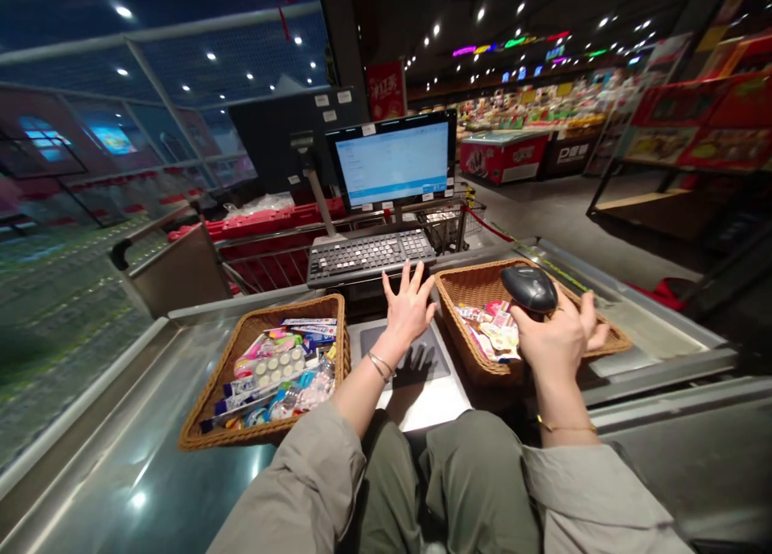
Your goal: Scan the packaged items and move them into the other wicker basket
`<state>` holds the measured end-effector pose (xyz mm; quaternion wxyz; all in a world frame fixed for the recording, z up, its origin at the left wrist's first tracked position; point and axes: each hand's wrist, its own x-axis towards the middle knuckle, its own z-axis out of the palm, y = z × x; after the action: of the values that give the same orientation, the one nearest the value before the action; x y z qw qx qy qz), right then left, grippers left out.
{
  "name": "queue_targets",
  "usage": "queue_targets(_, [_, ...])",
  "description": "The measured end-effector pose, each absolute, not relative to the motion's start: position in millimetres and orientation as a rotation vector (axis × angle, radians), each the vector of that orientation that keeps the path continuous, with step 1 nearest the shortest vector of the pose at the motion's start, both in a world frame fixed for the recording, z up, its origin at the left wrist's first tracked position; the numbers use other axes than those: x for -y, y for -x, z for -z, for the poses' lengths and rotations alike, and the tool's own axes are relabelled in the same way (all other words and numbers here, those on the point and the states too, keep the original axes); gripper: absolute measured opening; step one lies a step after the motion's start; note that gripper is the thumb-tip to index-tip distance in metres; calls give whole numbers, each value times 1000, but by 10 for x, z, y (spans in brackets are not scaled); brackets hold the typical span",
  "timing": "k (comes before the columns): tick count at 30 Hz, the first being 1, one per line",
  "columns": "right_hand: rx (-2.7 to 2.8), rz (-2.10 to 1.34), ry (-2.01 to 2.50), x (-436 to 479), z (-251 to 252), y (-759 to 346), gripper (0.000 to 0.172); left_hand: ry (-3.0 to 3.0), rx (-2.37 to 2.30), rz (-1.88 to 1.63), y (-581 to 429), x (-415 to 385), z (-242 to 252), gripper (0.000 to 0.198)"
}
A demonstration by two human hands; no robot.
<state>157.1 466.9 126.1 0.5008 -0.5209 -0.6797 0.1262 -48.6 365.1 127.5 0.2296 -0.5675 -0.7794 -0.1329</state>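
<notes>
My left hand (pixel 408 309) is open with fingers spread, palm down, at the front right edge of a black keyboard (pixel 371 255). Its shadow falls on a flat grey plate (pixel 398 353) in the counter below. In my right hand (pixel 555 337) is a black handheld barcode scanner (pixel 531 289), its rounded head pointing up and left; my grip hides most of its lower part. The scanner is above a wicker basket (pixel 458 345) of small colourful packets (pixel 498 329). Left of my left forearm, another wicker basket (pixel 208 393) holds packaged sweets and small toys (pixel 283 369).
A lit monitor (pixel 395 164) stands behind the keyboard, beside the back of a second screen (pixel 271 136). Metal counter surfaces (pixel 157 457) run along both sides. Shopping carts (pixel 265 256) are behind the counter, and shelves (pixel 681 128) stand at the right.
</notes>
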Motion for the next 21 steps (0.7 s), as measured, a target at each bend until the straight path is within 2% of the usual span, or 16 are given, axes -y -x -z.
queue_targets(2, [1635, -322, 1232, -4598, -1296, -1468, 64, 1534, 2165, 368, 549, -3536, -1263, 56])
queue_targets(7, [1699, -378, 1122, -4421, -1372, -1179, 50, 1437, 2237, 374, 774, -3172, -1263, 54])
queue_targets(15, [1805, -420, 1010, -4130, -1359, -650, 48, 1220, 2388, 329, 1262, -2453, -1268, 54])
queue_targets(21, [1915, -415, 902, -3909, -1280, -393, 32, 1083, 2506, 230, 1562, -1929, -1257, 50])
